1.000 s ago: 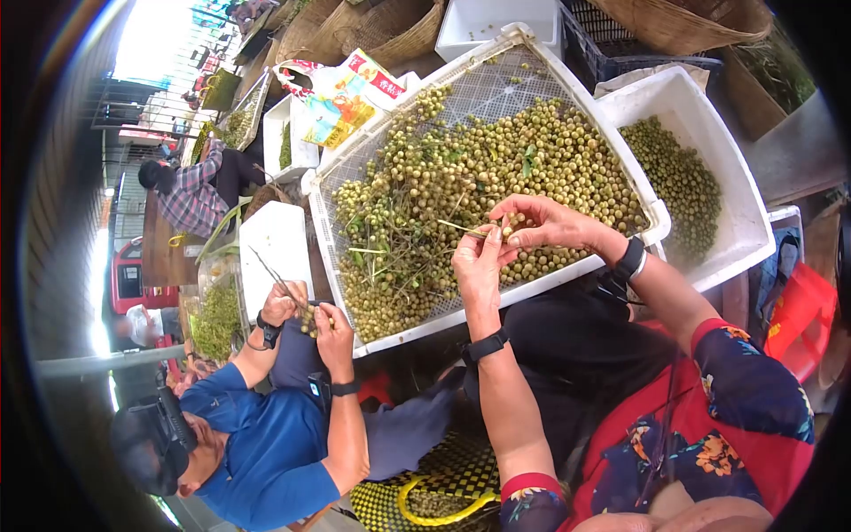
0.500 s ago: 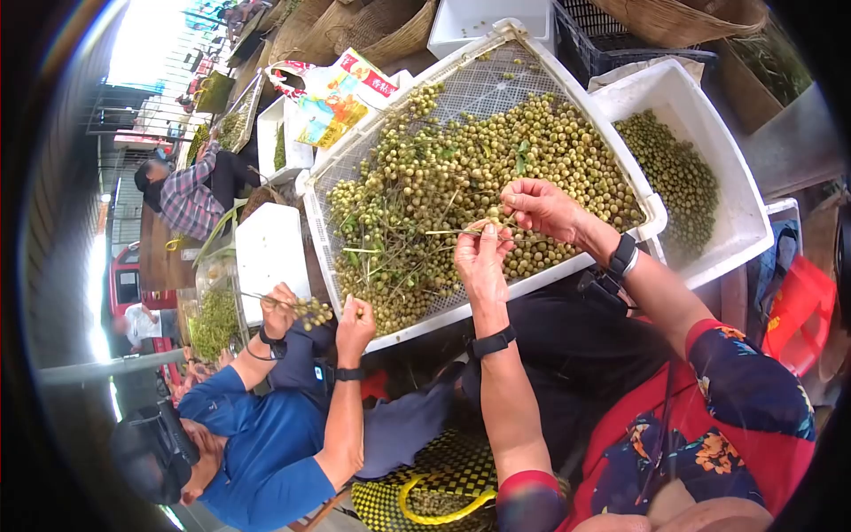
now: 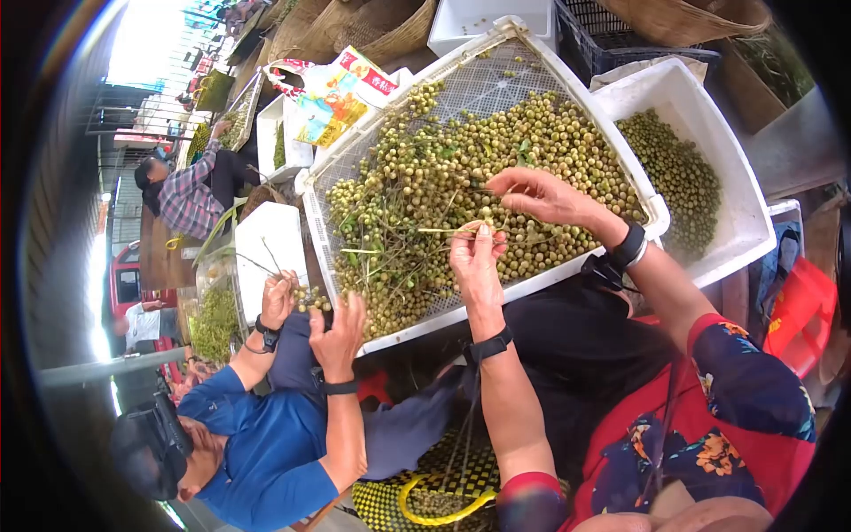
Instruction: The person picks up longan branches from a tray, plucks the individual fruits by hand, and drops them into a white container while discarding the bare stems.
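My left hand (image 3: 479, 270) pinches a thin pale green stem (image 3: 436, 230) above the heaped fruit, its fingertips closed together. To its right, my right hand (image 3: 554, 197) hovers over the heap with fingers loosely bent and apart, and I see nothing held in it. Small round yellow-green fruits (image 3: 567, 133) fill the white mesh tray (image 3: 651, 199) below both hands. Loose on the right side, they are mixed with twigs and leaves on the left. Both wrists wear black bands.
A white bin (image 3: 740, 199) with smaller green fruits stands right of the tray. At left, a co-worker in a blue shirt (image 3: 257, 448) holds a fruit sprig (image 3: 310, 300). A printed bag (image 3: 341, 102) lies at the tray's far edge; a yellow-black woven basket (image 3: 381, 501) sits below.
My right hand has moved up and away from my left, its fingers loosening. My left hand stays nearly in place with the stem. The co-worker's nearer hand has opened.
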Demonstrator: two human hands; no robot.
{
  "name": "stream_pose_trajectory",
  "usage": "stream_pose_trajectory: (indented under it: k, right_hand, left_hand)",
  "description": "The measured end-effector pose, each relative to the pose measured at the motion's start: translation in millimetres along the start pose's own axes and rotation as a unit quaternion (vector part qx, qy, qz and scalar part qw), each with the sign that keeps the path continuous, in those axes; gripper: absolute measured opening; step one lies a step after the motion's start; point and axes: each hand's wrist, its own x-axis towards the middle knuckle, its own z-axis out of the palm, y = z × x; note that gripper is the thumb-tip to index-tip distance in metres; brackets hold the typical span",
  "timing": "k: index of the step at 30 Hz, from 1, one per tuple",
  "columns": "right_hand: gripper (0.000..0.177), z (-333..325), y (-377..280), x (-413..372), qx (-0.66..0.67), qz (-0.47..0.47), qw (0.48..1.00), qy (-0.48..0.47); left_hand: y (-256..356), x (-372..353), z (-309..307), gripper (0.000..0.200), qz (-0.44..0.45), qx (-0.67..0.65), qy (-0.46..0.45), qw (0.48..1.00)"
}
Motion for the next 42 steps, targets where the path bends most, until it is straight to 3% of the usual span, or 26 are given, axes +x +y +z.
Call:
stream_pose_trajectory:
  k: [2, 4, 6, 10, 12, 15, 16, 18, 19, 20, 22, 24, 26, 27, 30, 32, 36, 38, 42]
  right_hand:
    - [0.030, 13.7, 2.0, -2.3, 0.070, -0.011, 0.996, -0.057]
    - [0.024, 23.4, 3.9, -1.4, 0.127, 0.021, 0.990, -0.055]
    - [0.019, 30.4, 2.4, -3.5, 0.099, 0.015, 0.995, -0.031]
    - [0.011, 34.3, 4.0, -3.5, 0.026, 0.043, 0.997, 0.054]
    - [0.011, 24.4, 7.9, -3.6, -0.084, 0.060, 0.991, 0.091]
    - [0.023, 4.8, 18.5, -9.6, -0.397, -0.049, 0.915, 0.059]
    - [0.023, 5.0, 6.6, -9.3, -0.398, -0.049, 0.914, 0.057]
    - [0.031, 12.6, -12.2, -3.6, -0.214, -0.072, 0.972, 0.058]
    - [0.036, 16.6, -17.0, 0.7, -0.251, -0.104, 0.962, 0.030]
    - [0.030, 23.5, -27.8, 3.4, -0.248, -0.126, 0.960, 0.018]
    - [0.021, 32.0, -33.2, 16.2, -0.214, -0.106, 0.970, -0.048]
    - [0.013, 36.7, -33.7, 26.6, -0.213, -0.114, 0.969, -0.046]
    - [0.007, 42.3, -26.7, 34.1, -0.123, -0.121, 0.985, 0.023]
    - [0.006, 41.6, -23.4, 32.7, -0.092, -0.060, 0.994, 0.018]
    - [0.011, 40.0, -22.7, 33.0, -0.011, -0.011, 0.999, 0.045]
    - [0.023, 27.2, -21.2, 31.0, 0.036, -0.013, 0.999, 0.000]
    - [0.023, 5.2, -13.9, 11.2, 0.076, 0.068, 0.992, -0.074]
    - [0.024, 6.8, -12.8, -0.5, 0.179, 0.091, 0.971, -0.127]
    - [0.021, 13.8, -1.7, -0.4, 0.171, 0.140, 0.968, -0.121]
  left_hand:
    - [-0.8, 0.4, 2.8, 0.010, 0.005, 0.010, -0.007, 1.000]
    - [3.4, -1.4, 6.9, 0.013, -0.007, 0.014, -0.024, 1.000]
    - [3.4, -0.1, 6.8, 0.015, -0.015, 0.015, -0.011, 1.000]
    - [1.7, -1.7, 10.7, 0.016, 0.080, 0.124, 0.021, 0.989]
    - [7.2, -3.1, 11.6, 0.016, 0.089, 0.104, 0.099, 0.986]
    - [15.9, 0.3, -0.8, 0.016, 0.057, 0.067, 0.099, 0.991]
    - [16.3, 0.8, -1.6, 0.017, 0.027, 0.058, 0.088, 0.994]
    - [12.0, 1.0, 0.1, 0.017, 0.034, 0.105, 0.073, 0.991]
    - [10.4, 0.7, 3.2, 0.017, 0.068, 0.186, 0.040, 0.979]
    - [9.4, 1.7, 7.9, 0.017, 0.105, 0.265, 0.005, 0.959]
    - [4.2, 0.0, 14.7, 0.015, 0.116, 0.261, -0.003, 0.958]
    - [-7.6, 5.3, 10.6, 0.014, 0.093, 0.194, -0.013, 0.977]
    - [-15.8, 5.0, 11.3, 0.018, 0.017, 0.085, -0.006, 0.996]
    - [-18.8, 5.9, 10.6, 0.019, 0.023, 0.068, -0.004, 0.997]
    - [-17.1, 5.2, 15.1, 0.021, 0.024, 0.052, 0.003, 0.998]
    - [-12.1, 2.1, 17.3, 0.020, 0.020, 0.054, 0.013, 0.998]
    - [0.1, -1.7, 13.1, 0.017, -0.010, -0.037, 0.010, 0.999]
    - [4.0, -2.1, 12.0, 0.017, -0.036, -0.051, 0.016, 0.998]
    - [5.6, -3.5, 11.3, 0.017, -0.042, -0.056, -0.003, 0.997]
